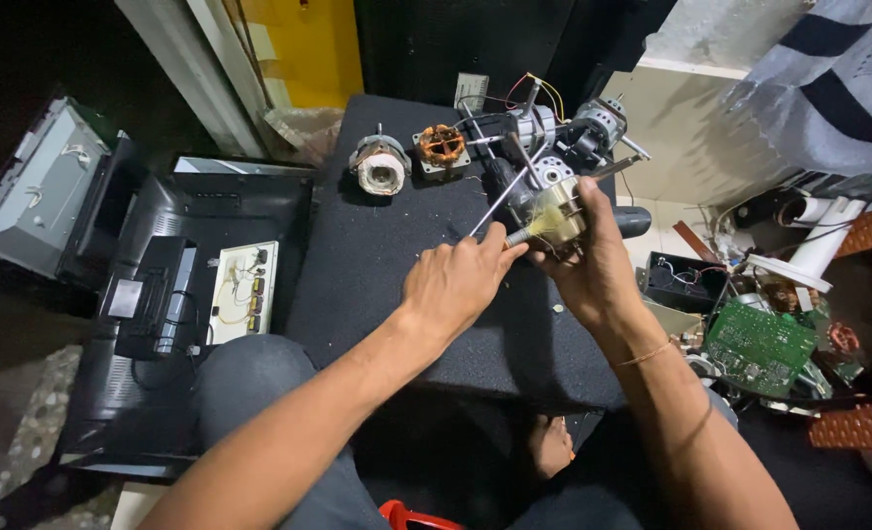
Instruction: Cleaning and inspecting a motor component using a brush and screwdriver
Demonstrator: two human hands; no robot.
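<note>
My right hand grips a small motor stator with yellowish windings, held above the black work surface. My left hand pinches a thin metal rod-like tool whose shaft slants up and to the right, its lower end meeting the stator. Just behind the stator lie a black cylindrical part and a grey motor assembly with coloured wires.
A round white-cored motor part and a copper-wound stator sit at the surface's far edge. A dismantled black appliance casing with a white circuit board lies left. A green circuit board and scrap parts crowd the right.
</note>
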